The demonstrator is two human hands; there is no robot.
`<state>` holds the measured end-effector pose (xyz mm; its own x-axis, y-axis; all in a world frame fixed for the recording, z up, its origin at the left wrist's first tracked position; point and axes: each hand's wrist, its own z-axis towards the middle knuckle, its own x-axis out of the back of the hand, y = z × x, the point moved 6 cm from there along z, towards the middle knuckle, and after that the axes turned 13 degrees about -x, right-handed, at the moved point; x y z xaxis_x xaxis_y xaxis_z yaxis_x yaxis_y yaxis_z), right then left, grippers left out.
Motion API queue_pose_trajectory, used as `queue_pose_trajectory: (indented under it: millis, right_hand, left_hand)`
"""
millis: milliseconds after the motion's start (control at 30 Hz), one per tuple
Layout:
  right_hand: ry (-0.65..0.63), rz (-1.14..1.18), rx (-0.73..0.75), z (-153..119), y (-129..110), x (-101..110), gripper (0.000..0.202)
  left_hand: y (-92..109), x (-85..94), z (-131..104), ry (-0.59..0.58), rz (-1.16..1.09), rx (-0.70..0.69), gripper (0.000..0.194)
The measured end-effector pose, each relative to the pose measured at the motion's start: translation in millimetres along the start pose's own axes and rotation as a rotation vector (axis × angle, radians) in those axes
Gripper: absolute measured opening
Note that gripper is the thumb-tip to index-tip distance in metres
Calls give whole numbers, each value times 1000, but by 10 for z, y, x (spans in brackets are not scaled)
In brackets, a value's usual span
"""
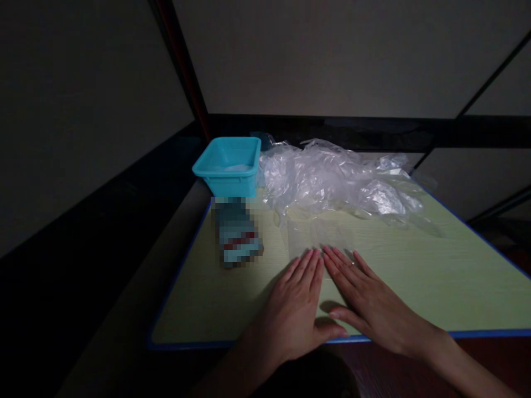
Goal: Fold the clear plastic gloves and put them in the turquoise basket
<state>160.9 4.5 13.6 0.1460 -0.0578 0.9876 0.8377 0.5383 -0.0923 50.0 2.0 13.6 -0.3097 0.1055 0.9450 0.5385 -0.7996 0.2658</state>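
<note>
A thin clear plastic bag (305, 235) lies flat on the pale yellow-green table (435, 276). My left hand (294, 304) rests palm down with its fingers stretched out, the tips over the near part of the bag. From the other side, my right hand (365, 298) lies flat too, its fingertips close to those of the left and on the bag's near part. A ring shows on one right-hand finger. Neither hand grips anything. The bag's near edge is hard to make out under the fingers.
Behind the bag spreads a heap of crumpled clear plastic (327, 177). A turquoise plastic basin (232, 185) stands at the back left, something whitish inside it. In front of the basin lies a pixelated item (238, 232). Blue edging (191, 345) borders the table.
</note>
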Motion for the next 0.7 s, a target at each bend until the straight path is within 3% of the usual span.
queue_pose_trajectory:
  millis: [500, 600, 700]
  right_hand:
    - [-18, -38, -130, -277, 328, -17, 77]
    - [50, -4, -177, -285, 368, 31, 74]
    - [191, 27, -165, -300, 398, 155, 58]
  left_hand:
    - [3, 5, -28, -4, 5, 4, 86]
    - [19, 58, -33, 37, 10, -22, 92]
    - [5, 104, -50, 76, 50, 16, 86]
